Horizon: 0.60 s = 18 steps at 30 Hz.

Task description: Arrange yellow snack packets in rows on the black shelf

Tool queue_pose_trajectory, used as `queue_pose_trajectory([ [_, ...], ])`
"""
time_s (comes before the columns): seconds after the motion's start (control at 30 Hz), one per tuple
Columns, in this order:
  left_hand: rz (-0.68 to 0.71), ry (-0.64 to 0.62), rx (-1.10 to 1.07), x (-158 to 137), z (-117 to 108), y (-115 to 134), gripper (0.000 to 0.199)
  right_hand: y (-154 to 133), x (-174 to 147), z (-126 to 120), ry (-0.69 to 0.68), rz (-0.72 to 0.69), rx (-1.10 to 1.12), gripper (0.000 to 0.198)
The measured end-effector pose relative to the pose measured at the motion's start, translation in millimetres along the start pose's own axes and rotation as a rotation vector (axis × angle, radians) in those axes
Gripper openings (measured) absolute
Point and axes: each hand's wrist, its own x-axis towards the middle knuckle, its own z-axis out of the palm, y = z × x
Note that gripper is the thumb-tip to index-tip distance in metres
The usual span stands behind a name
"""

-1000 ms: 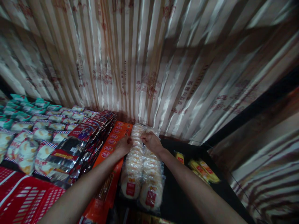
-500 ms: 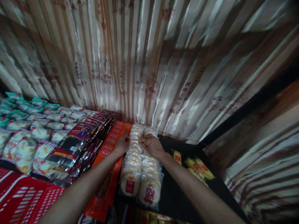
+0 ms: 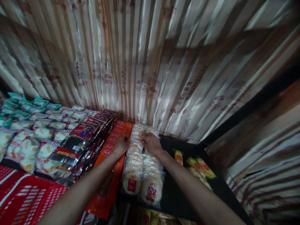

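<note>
Two rows of rice cracker packets point(image 3: 132, 184), clear-wrapped with red labels, stand on a dark shelf point(image 3: 173, 190). Toward the back of the rows, my left hand point(image 3: 122, 145) has its fingers curled at the outer edge of the left row. My right hand point(image 3: 151, 143) reaches over the right row, its fingertips pinched together near the gap between the rows. A packet of the left row lies between the two hands; its wrapper is partly hidden by my fingers. Left of the rows lies a flat orange snack bag point(image 3: 110, 150) with round printed labels, under my left wrist.
Dark red and black snack bags point(image 3: 86, 131) are stacked further left, beside white bags point(image 3: 44, 132) and green bags point(image 3: 35, 104). A red basket point(image 3: 28, 200) sits at lower left. Yellow packets point(image 3: 201, 167) lie on the right. Behind hangs a pleated printed curtain point(image 3: 131, 62).
Both hands stay at the back of the rows. My right hand has shifted slightly up, with its fingers drawn in more. The whole view has moved a little.
</note>
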Motion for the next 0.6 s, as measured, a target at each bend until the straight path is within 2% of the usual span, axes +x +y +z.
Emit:
queue_pose_trajectory([
  [0.1, 0.024, -0.013, -0.016, -0.6, -0.5, -7.4, 0.013, 1.1, 1.5, 2.2, 0.006, -0.006, 0.008, 0.011],
  [0.23, 0.067, -0.014, -0.064, -2.3, 0.6, -15.1, 0.014, -0.5, 0.9, 2.8, 0.006, 0.059, 0.001, 0.012],
  [0.33, 0.142, -0.07, -0.122, -4.5, 1.8, -16.2, 0.01, -2.9, -0.6, 1.1, -0.001, 0.078, 0.002, 0.012],
  [0.53, 0.112, -0.097, -0.164, -6.5, 4.7, -13.1, 0.013, -0.3, -8.9, -1.5, 0.105, -0.038, 0.03, 0.011],
  [0.6, 0.089, -0.088, -0.186, -7.0, 6.2, -13.7, 0.013, 1.9, -13.4, -1.0, 0.099, -0.086, 0.038, 0.014],
])
